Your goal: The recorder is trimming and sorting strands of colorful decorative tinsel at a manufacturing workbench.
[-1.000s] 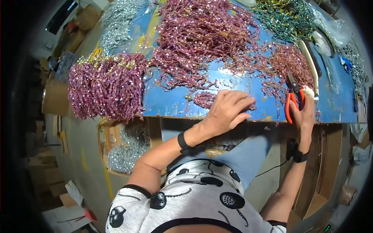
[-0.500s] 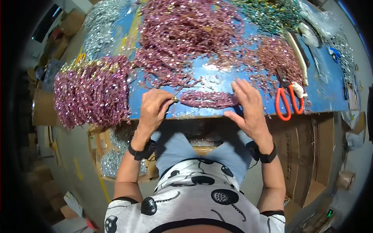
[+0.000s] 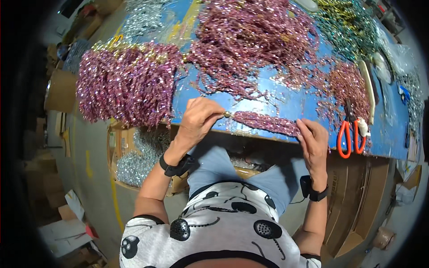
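The pink bundle [image 3: 266, 123] of glittering strands lies stretched between the two hands, near the front edge of the blue surface [image 3: 184, 96]. Its long axis runs almost straight across, from just past nine o'clock to just past three, so the right end sits a little closer to the person's body than the left.

At the nine o'clock end is a small brassy knob [image 3: 227, 114]. The left hand [image 3: 199, 118] has its thumb and forefinger drawn together on this knob, the other fingers curled in behind; the strands lead away from those fingertips toward three o'clock. The right hand [image 3: 314, 143] is at the opposite end, its thumb and forefinger only slightly parted, and they appear to pinch the loose tail; how firmly cannot be told. Neither hand is nearer overall: each is at its own end, the left at the knob, the right at the tail.

Taken from the bundle's middle, the large pink pile [image 3: 257, 35] is at twelve o'clock, a smaller pink heap [image 3: 348, 87] lies between two and three, and the dense pink fringe [image 3: 127, 85] hangs over the edge between nine and ten. The red-handled scissors [image 3: 350, 114] rest near the right hand, toward its two o'clock, untouched.
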`<state>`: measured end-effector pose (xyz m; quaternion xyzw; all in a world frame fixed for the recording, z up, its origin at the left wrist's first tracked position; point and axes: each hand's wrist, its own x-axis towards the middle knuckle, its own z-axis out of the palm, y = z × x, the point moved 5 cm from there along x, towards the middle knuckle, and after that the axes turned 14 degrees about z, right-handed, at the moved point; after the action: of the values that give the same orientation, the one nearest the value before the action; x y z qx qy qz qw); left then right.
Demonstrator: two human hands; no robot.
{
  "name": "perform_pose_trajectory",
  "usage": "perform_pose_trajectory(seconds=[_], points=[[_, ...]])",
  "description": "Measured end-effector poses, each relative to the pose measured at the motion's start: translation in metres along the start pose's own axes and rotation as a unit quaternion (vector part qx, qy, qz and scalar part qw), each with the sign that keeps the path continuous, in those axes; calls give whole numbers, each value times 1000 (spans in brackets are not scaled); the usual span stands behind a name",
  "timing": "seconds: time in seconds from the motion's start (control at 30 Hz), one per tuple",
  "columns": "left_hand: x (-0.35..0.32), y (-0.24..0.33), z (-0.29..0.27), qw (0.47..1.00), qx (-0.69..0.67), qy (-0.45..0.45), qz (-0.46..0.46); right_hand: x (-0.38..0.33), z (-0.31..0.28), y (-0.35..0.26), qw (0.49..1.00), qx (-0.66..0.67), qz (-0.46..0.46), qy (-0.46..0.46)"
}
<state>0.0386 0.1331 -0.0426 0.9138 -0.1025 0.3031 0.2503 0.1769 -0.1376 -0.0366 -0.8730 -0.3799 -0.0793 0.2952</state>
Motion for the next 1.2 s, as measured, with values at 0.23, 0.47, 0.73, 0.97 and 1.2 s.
perform_pose_trajectory(seconds=[0.23,0.47,0.73,0.97,1.2], points=[[-1,0,-10,999,21,2,-46,-12,-20,29,985,45,99,132],[4,1,-4,999,16,-10,-33,-2,-13,15,986,92,93,103],[-1,5,-5,999,18,-13,-32,10,-4,16,997,-43,34,56],[5,7,0,999,19,-16,-26,-3,-12,26,985,110,109,75],[6,-3,-13,999,29,-11,-39,6,-5,9,993,18,60,98]])
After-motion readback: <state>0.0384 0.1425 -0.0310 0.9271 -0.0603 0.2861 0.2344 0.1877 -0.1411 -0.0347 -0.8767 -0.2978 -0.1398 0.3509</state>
